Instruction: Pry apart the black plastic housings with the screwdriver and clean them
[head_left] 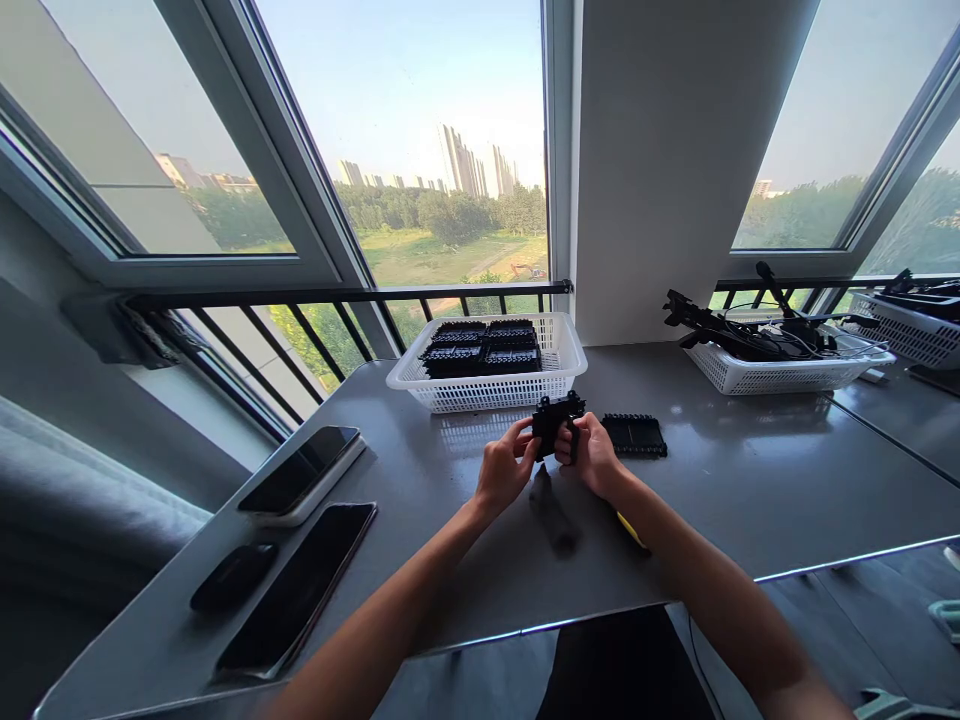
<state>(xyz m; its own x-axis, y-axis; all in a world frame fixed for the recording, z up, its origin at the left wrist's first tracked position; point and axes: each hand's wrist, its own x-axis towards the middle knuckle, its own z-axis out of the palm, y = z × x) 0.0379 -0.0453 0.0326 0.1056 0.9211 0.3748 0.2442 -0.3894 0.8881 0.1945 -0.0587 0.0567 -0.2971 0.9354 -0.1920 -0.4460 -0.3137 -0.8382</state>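
Between my two hands, raised above the grey table, is a small black plastic part (551, 422) with toothed edges. My left hand (507, 466) pinches its left side with thumb and fingers. On the right side my right hand (589, 455) has its fingers curled round it; whether they also hold a second small piece is hidden. Just right of my right hand a flat black toothed panel (634, 436) lies on the table. A yellow object (631, 530) sticks out from under my right forearm, mostly covered, so its kind does not show.
A white plastic basket (487, 398) with stacked black panels (481, 350) stands behind my hands. To the right, another white basket (787, 375) holds black parts and cables. Two phones (300, 590) (300, 470) and a black rounded object (234, 577) lie at left. The table's front edge (525, 632) runs near me.
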